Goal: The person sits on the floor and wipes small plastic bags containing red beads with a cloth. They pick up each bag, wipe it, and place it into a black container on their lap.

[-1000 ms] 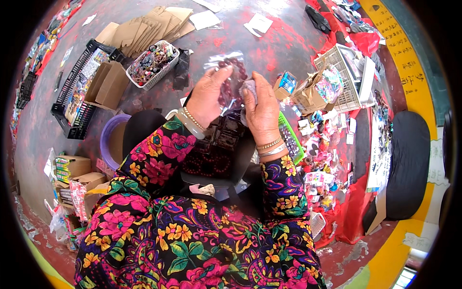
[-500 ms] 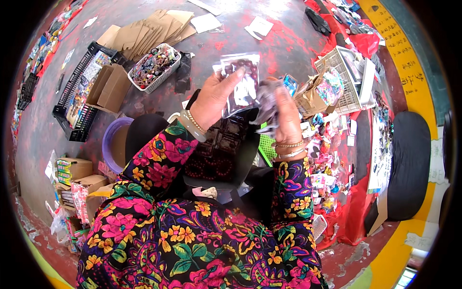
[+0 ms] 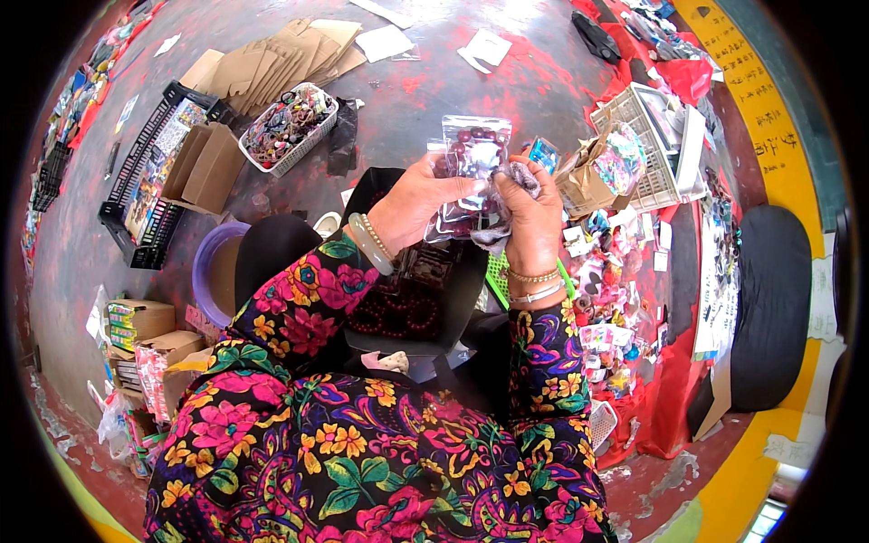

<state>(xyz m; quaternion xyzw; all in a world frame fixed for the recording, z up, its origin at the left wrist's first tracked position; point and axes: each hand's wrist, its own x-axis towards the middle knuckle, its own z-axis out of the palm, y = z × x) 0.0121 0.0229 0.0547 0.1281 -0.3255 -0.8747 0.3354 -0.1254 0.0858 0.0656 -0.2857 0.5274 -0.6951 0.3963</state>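
Plastic packet: clear, with dark red beads inside, held up between both hands in the head view.
Left hand: thumb across the packet's face, pinching its left side.
Right hand: grasping a crumpled grey cloth against the packet's right edge (two bracelets circle that wrist).
Black tray: below the hands, bead strands in it.
Green basket: just right of the tray.

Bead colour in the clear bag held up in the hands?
Dark red: the beads in the clear bag show best in the head view.
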